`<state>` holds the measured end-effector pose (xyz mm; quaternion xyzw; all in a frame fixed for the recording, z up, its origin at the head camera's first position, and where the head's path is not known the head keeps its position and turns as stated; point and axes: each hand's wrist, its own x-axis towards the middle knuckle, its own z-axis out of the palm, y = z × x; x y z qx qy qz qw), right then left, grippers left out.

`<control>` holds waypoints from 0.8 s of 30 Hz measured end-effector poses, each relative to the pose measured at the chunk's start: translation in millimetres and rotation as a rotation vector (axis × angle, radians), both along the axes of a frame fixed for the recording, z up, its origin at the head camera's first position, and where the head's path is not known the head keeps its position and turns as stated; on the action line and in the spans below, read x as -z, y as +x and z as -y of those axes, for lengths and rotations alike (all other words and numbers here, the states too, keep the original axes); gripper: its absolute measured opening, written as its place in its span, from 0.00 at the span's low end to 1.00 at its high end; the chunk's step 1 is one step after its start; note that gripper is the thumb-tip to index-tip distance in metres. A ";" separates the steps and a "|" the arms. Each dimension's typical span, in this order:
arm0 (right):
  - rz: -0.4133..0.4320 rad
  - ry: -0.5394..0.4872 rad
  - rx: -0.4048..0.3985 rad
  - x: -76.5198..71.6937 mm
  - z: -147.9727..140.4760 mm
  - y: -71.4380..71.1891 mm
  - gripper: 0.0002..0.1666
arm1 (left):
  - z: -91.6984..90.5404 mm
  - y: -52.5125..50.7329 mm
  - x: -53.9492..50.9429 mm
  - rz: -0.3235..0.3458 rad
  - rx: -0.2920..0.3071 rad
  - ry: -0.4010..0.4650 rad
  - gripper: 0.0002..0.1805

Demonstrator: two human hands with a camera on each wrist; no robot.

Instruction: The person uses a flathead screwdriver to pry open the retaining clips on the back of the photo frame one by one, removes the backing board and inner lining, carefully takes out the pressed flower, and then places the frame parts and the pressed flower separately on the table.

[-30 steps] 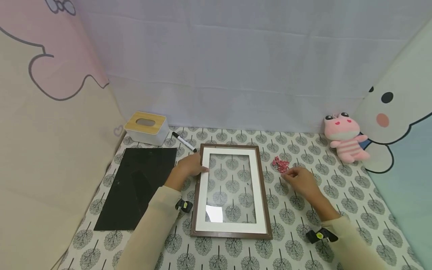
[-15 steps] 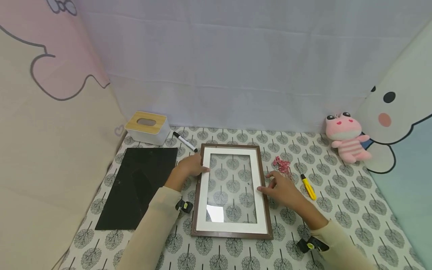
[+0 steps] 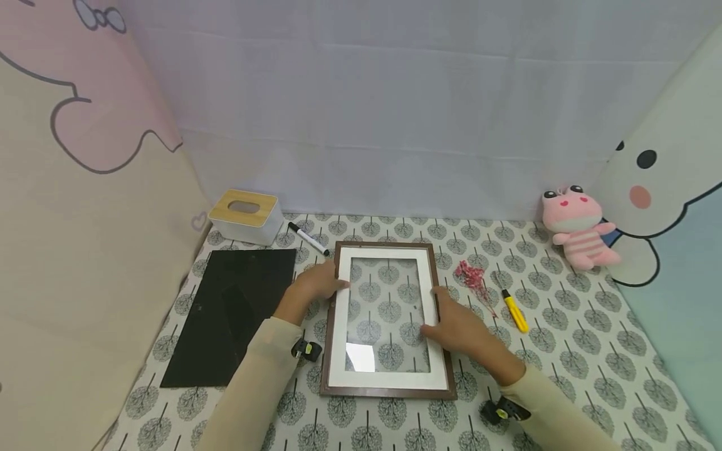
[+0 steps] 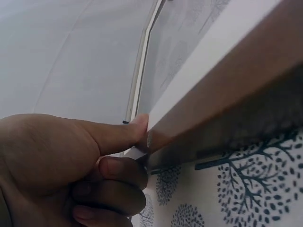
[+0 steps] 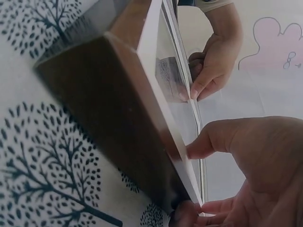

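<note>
Brown picture frame, seen from the head view: it lies, long sides running near to far, at the middle of a bench covered in white cloth printed with dark trees. Inside the rim is a white mat around a clear pane, through which the trees show. A person's left hand is on the frame's left side, towards the far end; the right hand is on the right side, a little nearer. To the left lies a black rectangular board, with a wooden-lidded white tissue box beyond it and a marker near the box. To the right are a sprig of pink flowers and a yellow-handled tool; far right sits a pink plush frog.

Left wrist view: the thumb rests on top of the frame's edge, other fingers curled below it, so this grip is clamped on the frame.

Right wrist view: the thumb presses the mat and fingertips meet the outer side, this grip likewise clamped on the frame. Whether the rim is off the cloth, I cannot tell.

The step in hand seems to be holding the frame from both sides; moving it would probably call for even pressure, keeping the pane level.
</note>
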<state>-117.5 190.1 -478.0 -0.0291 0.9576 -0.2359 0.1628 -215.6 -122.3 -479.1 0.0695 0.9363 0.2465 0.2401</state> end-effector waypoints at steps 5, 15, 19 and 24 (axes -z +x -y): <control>-0.018 0.056 -0.017 -0.6 3.8 -0.3 0.56 | 2.1 4.3 2.8 0.017 0.011 0.042 0.36; -0.054 0.165 -0.055 -9.0 6.9 3.8 0.49 | 3.8 5.7 6.9 0.029 0.021 0.059 0.36; -0.080 0.206 -0.061 -14.0 12.3 4.5 0.48 | 2.7 6.5 6.4 0.036 0.015 0.073 0.37; -0.122 0.184 -0.078 -18.0 12.5 2.2 0.45 | 2.0 8.2 3.9 0.037 -0.004 0.089 0.36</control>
